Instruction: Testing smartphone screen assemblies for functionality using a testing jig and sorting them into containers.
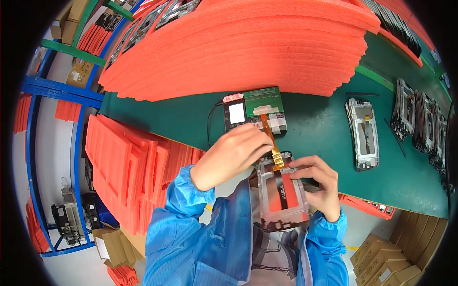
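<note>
My sleeves (188,196) are bright blue, faintly lined. I see a gold-orange ribbon (277,159), a black and pale grey frame (296,193), a green-and-black box (260,99), coral-red foam (234,57), a dark green table (319,124), a blue and green rack (62,89), and brown cartons (377,252).

On the flat worktable (319,126): boxy tester (251,107), tall foam-tray stack (234,57) behind it. Rectangular plastic-edged frame (296,195) before the tester, between the person's left hand (231,155) and right hand (322,183). Oblong phone-like frame (365,136) rightward; upright frame row (422,119) beyond.

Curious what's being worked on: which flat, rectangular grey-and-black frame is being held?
The frame meeting the flat gold ribbon cable: the right hand grips its edge; no hand touches the others.
</note>
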Available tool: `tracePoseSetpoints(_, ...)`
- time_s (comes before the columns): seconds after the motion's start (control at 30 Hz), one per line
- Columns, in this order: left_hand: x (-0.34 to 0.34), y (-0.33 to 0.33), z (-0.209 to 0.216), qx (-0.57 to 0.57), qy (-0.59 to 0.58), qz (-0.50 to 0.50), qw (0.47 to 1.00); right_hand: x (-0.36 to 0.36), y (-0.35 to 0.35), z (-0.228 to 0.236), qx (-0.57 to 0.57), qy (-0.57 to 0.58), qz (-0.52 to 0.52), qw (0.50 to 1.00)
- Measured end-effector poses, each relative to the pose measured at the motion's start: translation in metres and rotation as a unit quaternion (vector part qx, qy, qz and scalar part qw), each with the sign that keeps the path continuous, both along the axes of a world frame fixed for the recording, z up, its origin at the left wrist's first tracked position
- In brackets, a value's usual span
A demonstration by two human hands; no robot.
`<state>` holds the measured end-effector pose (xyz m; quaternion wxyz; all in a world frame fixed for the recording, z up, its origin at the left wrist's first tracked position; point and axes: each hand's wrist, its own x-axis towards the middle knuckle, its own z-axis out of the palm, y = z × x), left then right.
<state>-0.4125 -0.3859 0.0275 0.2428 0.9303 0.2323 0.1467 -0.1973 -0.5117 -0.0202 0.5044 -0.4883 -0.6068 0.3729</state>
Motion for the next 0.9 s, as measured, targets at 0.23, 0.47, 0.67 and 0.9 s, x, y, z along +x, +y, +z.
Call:
tracePoseSetpoints(0.23,-0.006,-0.034,0.024,-0.12,-0.108,-0.044,0.986,0.004,0.006,-0.001,0.008,0.072,0.017,0.997)
tracePoseSetpoints(0.47,0.002,-0.034,0.003,-0.025,-0.039,0.029,0.999,-0.002,0.005,0.003,0.007,0.057,0.037,0.998)
tracePoseSetpoints(0.67,-0.011,-0.034,0.036,-0.093,-0.053,-0.01,0.994,0.003,-0.009,-0.01,-0.058,0.285,0.07,0.954)
tracePoseSetpoints(0.9,0.007,0.038,0.134,-0.152,-0.249,0.185,0.939,0.006,-0.002,-0.007,-0.065,0.288,0.053,0.954)
